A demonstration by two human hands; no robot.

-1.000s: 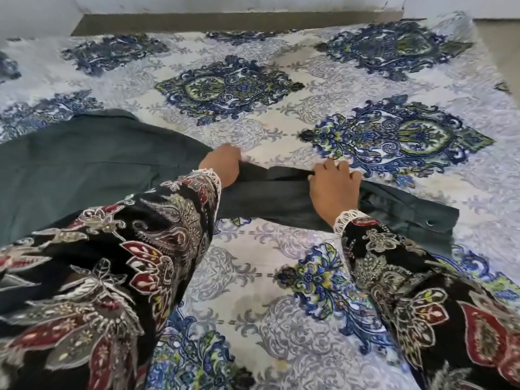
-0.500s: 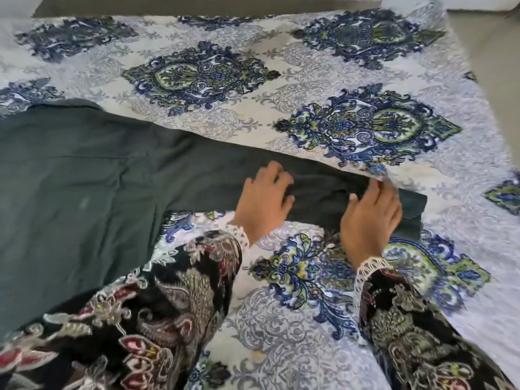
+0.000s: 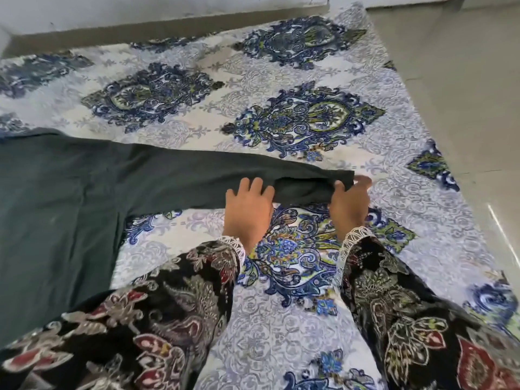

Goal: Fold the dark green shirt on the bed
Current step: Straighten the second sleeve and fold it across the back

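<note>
Sleeve-straightening looks underway: left hand (image 3: 247, 209) presses the shirt (image 3: 70, 192) sleeve flat, right hand (image 3: 350, 202) pinches its cuff; next, fold it inward.

A bedroom in a home: most of the frame is filled by a bed (image 3: 295, 347) under a white sheet printed with blue and green floral medallions, a dark green shirt (image 3: 70, 198) spread on it at the left. A plain pale wall (image 3: 140, 12) runs along the top, and bare grey floor (image 3: 464, 94) shows at the right
</note>
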